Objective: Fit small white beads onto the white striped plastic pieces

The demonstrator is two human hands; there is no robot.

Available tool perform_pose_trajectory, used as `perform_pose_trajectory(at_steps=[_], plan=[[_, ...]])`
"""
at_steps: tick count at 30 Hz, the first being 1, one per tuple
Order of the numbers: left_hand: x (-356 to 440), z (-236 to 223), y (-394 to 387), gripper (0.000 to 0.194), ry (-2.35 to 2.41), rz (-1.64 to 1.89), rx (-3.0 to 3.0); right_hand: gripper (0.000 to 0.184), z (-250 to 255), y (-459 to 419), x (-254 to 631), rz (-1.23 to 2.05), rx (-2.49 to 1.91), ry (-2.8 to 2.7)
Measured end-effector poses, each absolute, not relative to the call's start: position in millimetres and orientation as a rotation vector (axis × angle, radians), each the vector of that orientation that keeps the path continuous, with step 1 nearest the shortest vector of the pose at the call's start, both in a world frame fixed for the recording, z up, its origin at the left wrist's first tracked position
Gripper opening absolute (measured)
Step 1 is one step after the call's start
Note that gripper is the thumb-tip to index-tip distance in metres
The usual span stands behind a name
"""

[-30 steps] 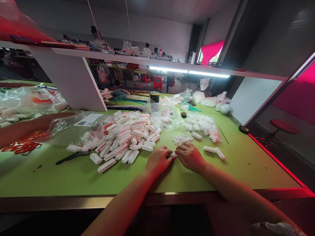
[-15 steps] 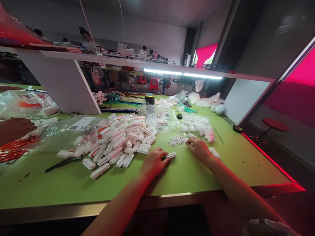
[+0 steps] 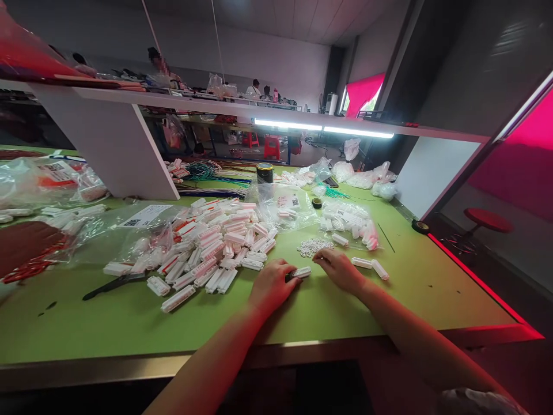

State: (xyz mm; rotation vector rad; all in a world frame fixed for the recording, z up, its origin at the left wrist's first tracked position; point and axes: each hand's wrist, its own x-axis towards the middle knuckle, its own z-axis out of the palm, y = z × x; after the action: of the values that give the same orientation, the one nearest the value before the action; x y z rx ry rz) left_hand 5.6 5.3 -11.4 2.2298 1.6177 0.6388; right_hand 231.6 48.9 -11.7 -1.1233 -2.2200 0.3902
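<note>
The left hand (image 3: 272, 285) rests on the green table (image 3: 142, 323), its fingers clamped on a white slotted plastic piece (image 3: 302, 272) that juts to the right, back from the table's front edge. The thumb and fingertips of the right hand (image 3: 339, 270) are close together, just beside the heap of small white parts (image 3: 315, 248); whether they pinch one cannot be told. Two loose white pieces (image 3: 370, 266) lie to the right of that hand, towards the table's right edge. Left of the left hand spreads a large pile of white plastic pieces (image 3: 216, 242), with black scissors (image 3: 113, 283) at its near left side. Another person's hand (image 3: 28, 245) is at the table's left, over orange-red parts (image 3: 37, 268).
</note>
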Motion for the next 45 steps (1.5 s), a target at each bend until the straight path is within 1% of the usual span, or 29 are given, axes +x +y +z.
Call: perform_pose_trajectory(at_steps=[3, 7, 13, 16, 22, 27, 30, 33, 36, 40, 45], plan=[[6, -12, 5, 0.017, 1.626, 0.639, 2.236, 0.015, -11, 42, 224, 0.471, -1.039, -2.184], [6, -9, 4, 0.018, 1.63, 0.628, 2.231, 0.018, -11, 39, 219, 0.463, -1.004, -2.196], [6, -7, 3, 0.018, 1.613, 0.643, 2.223, 0.018, -13, 36, 216, 0.404, -1.023, -2.235], [6, -7, 3, 0.018, 1.61, 0.644, 2.222, 0.02, -13, 35, 215, 0.254, -1.041, -2.303], [6, -10, 4, 0.021, 1.614, 0.662, 2.209, 0.02, -10, 29, 213, -0.219, -1.033, -2.546], [5, -14, 6, 0.02, 1.612, 0.664, 2.213, 0.016, -4, 12, 206, -0.371, -1.045, -2.687], [5, -16, 7, 0.021, 1.617, 0.671, 2.206, 0.016, -3, 9, 205, -0.347, -1.05, -2.688], [5, -15, 7, 0.022, 1.624, 0.665, 2.192, 0.02, -2, 23, 216, -0.189, -1.081, -2.558], [4, -12, 6, 0.023, 1.624, 0.647, 2.186, 0.022, 1, 45, 238, -0.112, -1.327, -2.328], [5, -9, 5, 0.022, 1.618, 0.625, 2.192, 0.016, 4, 64, 258, -0.046, -1.67, -2.253], [5, -9, 5, 0.021, 1.622, 0.618, 2.182, 0.01, 0, 67, 258, 0.085, -1.711, -2.298]])
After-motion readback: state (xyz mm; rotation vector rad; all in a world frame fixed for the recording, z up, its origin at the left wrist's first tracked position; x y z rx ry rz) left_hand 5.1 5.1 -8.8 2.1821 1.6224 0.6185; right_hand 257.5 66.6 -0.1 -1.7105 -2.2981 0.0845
